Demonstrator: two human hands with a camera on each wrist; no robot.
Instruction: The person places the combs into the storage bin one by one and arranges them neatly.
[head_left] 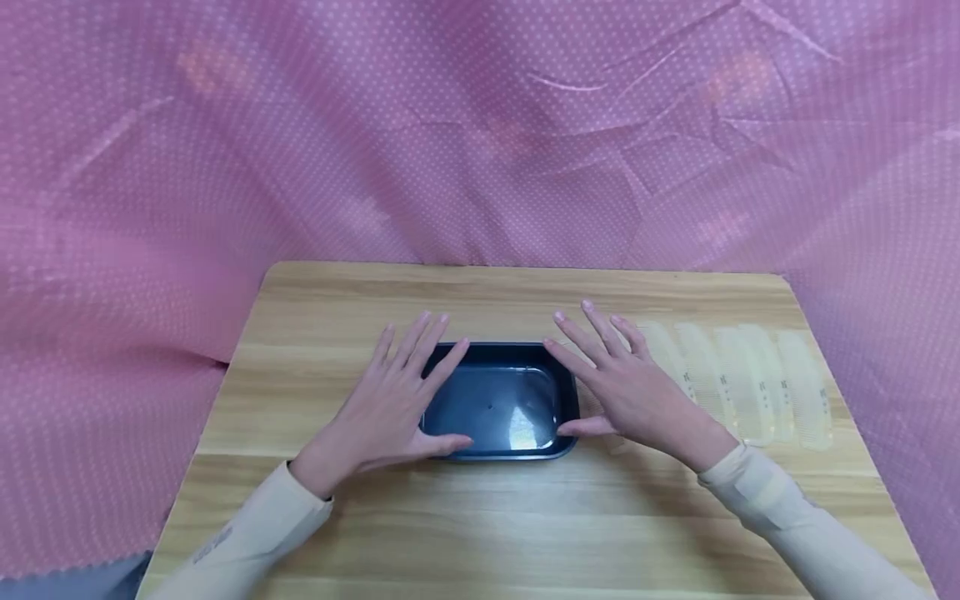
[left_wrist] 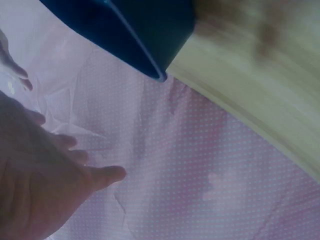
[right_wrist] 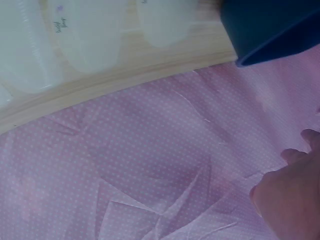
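Observation:
A dark blue rectangular tray with raised walls sits on the wooden table, and no objects show inside it. My left hand hovers over its left end with fingers spread and thumb apart. Over the right end is my right hand, its fingers likewise straight and spread. Neither hand grips anything; in both wrist views a gap shows between the hand and the tray. Several pale translucent combs lie in a row to the right, the nearest partly hidden by my right hand.
The wooden table has rounded far corners. Pink dotted cloth hangs behind it and along both sides. Both forearms wear pale sleeves.

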